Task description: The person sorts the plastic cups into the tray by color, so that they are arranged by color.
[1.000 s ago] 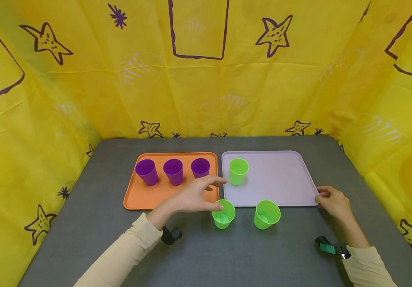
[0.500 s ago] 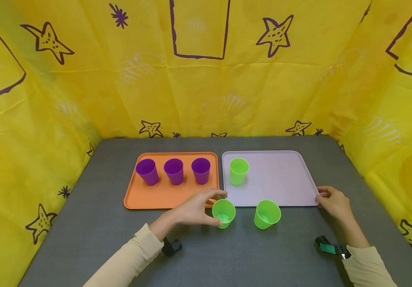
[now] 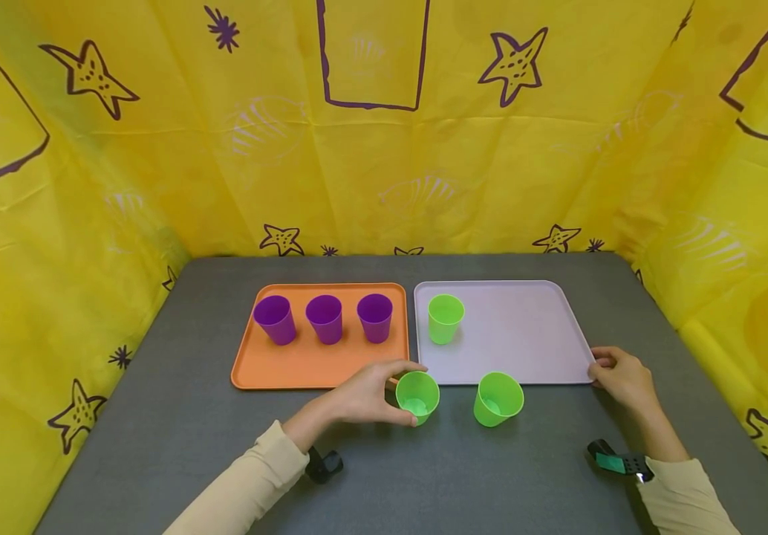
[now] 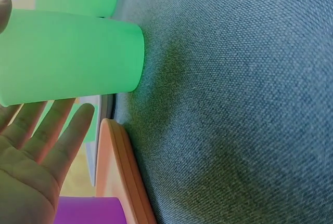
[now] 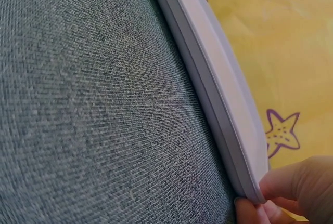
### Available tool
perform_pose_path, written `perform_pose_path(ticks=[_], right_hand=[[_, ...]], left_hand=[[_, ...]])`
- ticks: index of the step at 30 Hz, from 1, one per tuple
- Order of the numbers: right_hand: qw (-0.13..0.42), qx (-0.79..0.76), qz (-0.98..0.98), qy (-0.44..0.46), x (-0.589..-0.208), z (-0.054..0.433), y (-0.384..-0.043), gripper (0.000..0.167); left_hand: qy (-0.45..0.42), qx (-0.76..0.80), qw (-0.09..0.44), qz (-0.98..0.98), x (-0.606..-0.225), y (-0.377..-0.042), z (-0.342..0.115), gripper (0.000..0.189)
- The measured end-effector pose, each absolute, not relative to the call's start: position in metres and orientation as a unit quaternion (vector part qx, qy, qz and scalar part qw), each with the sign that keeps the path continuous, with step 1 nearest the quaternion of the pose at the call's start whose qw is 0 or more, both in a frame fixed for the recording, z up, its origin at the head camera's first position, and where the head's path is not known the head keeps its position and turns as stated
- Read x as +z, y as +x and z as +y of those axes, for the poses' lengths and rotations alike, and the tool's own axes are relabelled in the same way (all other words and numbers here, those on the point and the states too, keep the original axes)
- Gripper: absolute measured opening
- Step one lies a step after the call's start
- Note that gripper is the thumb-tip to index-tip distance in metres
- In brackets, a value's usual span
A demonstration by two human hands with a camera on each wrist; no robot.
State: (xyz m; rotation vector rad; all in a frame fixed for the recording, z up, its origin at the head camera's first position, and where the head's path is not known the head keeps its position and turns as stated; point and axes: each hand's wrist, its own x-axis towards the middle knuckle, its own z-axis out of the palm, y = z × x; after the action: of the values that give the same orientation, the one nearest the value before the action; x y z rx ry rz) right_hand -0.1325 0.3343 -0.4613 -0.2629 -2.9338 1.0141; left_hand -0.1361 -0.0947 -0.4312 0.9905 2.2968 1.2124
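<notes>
My left hand (image 3: 367, 394) is around a green cup (image 3: 417, 394) that stands on the table in front of the trays. Its thumb lies at the cup's near side and its index finger at the far rim. In the left wrist view the other fingers (image 4: 54, 125) reach behind this cup (image 4: 73, 60). At the lilac tray (image 3: 518, 334), my right hand (image 3: 627, 379) pinches the near right corner between thumb and fingers, as the right wrist view shows too. One green cup (image 3: 446, 319) stands on that tray's left part; another green cup (image 3: 498, 400) stands in front of it.
An orange tray (image 3: 317, 371) lies left of the lilac one, with a purple cup (image 3: 275, 321), a second purple cup (image 3: 324, 319) and a third purple cup (image 3: 375, 318) in a row. Yellow printed cloth (image 3: 384, 163) surrounds the grey table (image 3: 464, 483) at the back and sides.
My left hand has come down from above the orange tray's near right corner and closed in around the nearer left green cup. The right hand stays at the lilac tray's corner.
</notes>
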Motion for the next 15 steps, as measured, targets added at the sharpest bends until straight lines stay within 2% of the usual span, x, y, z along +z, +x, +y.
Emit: perform_pose_path(ticks=[15], right_hand=[[0.005,0.330,-0.940,-0.087,-0.461,0.335,-0.132,0.039]], left_hand=[[0.332,0.435,0.182,0.817,-0.422,-0.136,-0.093,0.068]])
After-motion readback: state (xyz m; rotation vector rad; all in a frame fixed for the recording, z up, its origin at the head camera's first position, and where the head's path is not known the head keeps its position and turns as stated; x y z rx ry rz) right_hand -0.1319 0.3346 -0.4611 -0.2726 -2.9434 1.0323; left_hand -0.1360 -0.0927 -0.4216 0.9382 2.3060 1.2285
